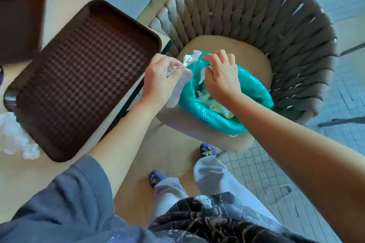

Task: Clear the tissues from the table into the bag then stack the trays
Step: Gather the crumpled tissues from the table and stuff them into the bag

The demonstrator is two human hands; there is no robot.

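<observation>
A teal plastic bag (219,116) lies open on the seat of a woven chair (256,16), with crumpled paper inside. My left hand (160,79) grips a bunch of white tissues (187,60) just over the bag's left edge. My right hand (221,75) pinches the bag's rim and holds it open. A brown tray (79,77) with a checkered floor sits on the table (63,12) to the left. A second brown tray (19,17) lies at the far left. Another pile of white tissues (13,136) rests by the near tray's left corner.
The chair stands right beside the table's edge. My legs and blue slippers (208,151) are on the tiled floor below. A thin cord (280,193) lies on the floor at the right.
</observation>
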